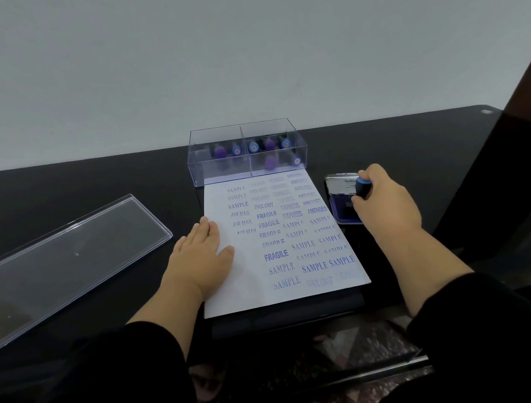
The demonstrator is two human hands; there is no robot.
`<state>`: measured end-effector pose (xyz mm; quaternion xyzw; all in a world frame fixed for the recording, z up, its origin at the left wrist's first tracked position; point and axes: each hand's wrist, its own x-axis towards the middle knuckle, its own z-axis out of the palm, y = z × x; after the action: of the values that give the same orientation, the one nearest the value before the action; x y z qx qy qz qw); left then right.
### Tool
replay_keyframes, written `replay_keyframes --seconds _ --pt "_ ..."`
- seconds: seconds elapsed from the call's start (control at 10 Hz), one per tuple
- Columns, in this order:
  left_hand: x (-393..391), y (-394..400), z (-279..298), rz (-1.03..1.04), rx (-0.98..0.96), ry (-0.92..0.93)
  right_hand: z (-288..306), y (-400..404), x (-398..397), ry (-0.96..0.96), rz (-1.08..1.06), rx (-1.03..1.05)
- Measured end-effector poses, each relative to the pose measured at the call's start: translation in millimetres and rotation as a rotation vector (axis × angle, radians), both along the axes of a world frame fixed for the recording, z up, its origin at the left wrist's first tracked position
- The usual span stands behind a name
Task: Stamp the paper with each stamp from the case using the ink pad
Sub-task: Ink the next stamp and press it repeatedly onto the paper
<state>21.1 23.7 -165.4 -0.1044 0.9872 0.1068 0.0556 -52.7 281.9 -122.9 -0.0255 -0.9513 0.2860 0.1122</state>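
Near the front edge of the dark tabletop (64,186), a white paper (252,286) covered with blue stamped words is pinned by the left hand (198,255), whose fingers lie straight and flat on the sheet's left part. To the left, a clear lid (63,257) is laid flat, well apart from the paper. Just right of the paper, a stamp (362,187) with a blue top is gripped by the curled fingers of the right hand (386,203) and is held over the open ink pad (343,207). At the paper's far edge, a clear case (247,151) with several stamps standing inside is set towards the tabletop's back edge.
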Motion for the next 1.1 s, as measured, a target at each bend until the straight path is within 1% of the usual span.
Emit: replay_keyframes --seconds 0.4,0.6,0.7,0.8,0.9,1.0,1.1 --pt "0.8 0.1 1.3 -0.004 0.003 -0.005 -1.2 0.1 2.2 -0.014 -0.008 0.023" --pt "3.3 1.6 3.0 0.005 0.034 0.005 1.7 -4.1 6.7 0.063 0.025 -0.014" --pt "7.6 4.1 5.0 0.011 0.050 0.024 7.8 -9.7 10.0 0.088 0.086 -0.056" --pt "12.1 7.1 7.3 0.017 0.024 0.021 13.4 -21.9 16.5 0.104 0.174 -0.102" --pt "10.5 6.1 9.7 -0.002 -0.027 -0.045 14.6 -36.5 23.6 0.136 0.267 -0.119" --pt "10.2 2.0 13.3 -0.008 -0.009 -0.121 13.7 -49.5 28.2 0.129 0.332 -0.111" --pt "17.9 2.0 10.0 -0.002 0.004 -0.092 13.5 -61.4 32.8 0.120 0.383 -0.100"
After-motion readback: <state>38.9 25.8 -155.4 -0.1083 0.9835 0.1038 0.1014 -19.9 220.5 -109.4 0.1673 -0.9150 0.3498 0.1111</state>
